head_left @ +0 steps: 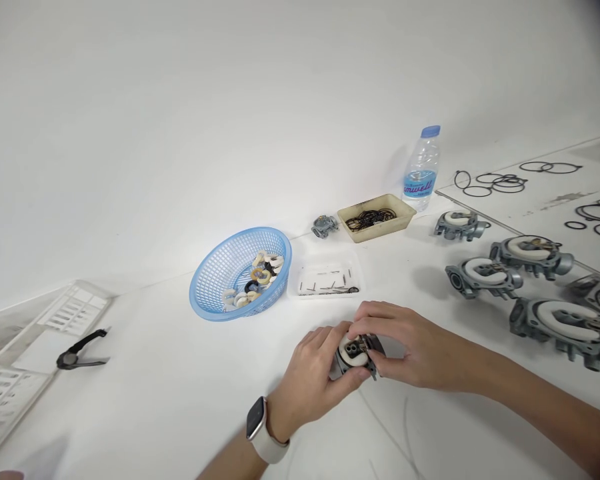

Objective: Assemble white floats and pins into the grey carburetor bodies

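In front of me on the white table is a small grey metal carburetor body (376,345) with a white C-shaped float (353,361) on its upper face. My left hand (313,373), with a watch at the wrist, grips it from the left, thumb along the near side. From the right, my right hand (405,340) has its thumb and fingers closed at the metal piece beside the float. Whether these fingertips pinch a small part cannot be made out. Just beyond my hands, a white tray (325,294) holds several thin metal pins.
A blue basket (196,303) holds loose floats. Behind stand a beige tray (380,231) of black rings, a small carburetor (325,227) and a water bottle (421,177). Several carburetors (560,330) and black gaskets (510,183) lie right; a black hand tool (69,360) lies left.
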